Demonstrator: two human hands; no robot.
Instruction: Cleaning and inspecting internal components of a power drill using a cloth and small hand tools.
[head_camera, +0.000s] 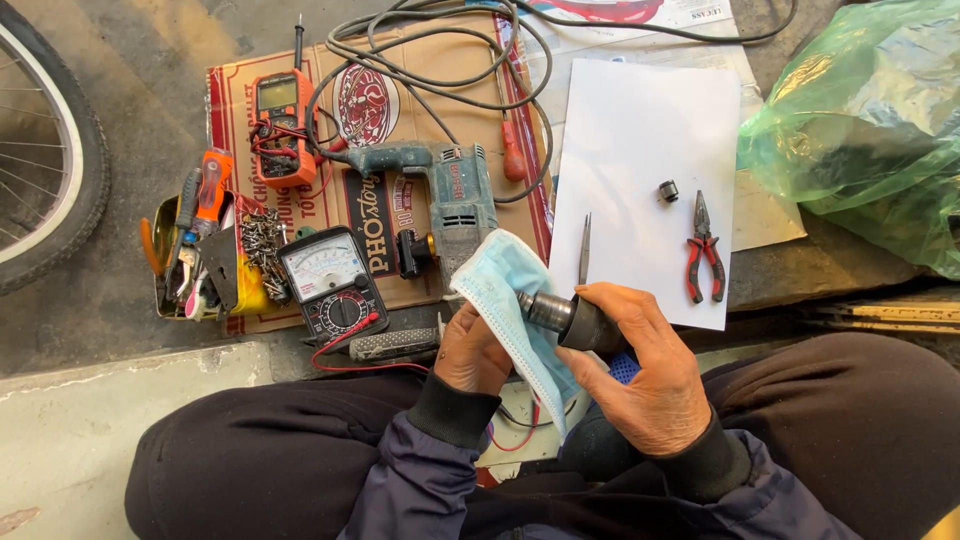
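Fingers of right hand grip dark chuck; blue mask hides left hand fingers.

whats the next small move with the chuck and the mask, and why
Probably turn the chuck a little in the right hand and rub it again with the mask. The left hand holds the blue mask against the chuck's dark metal front end, and only one side meets the cloth; the far side is hidden.

bicycle wheel: cut by left edge | green bag: contents blurred, possibly dark tools | cable: exits top
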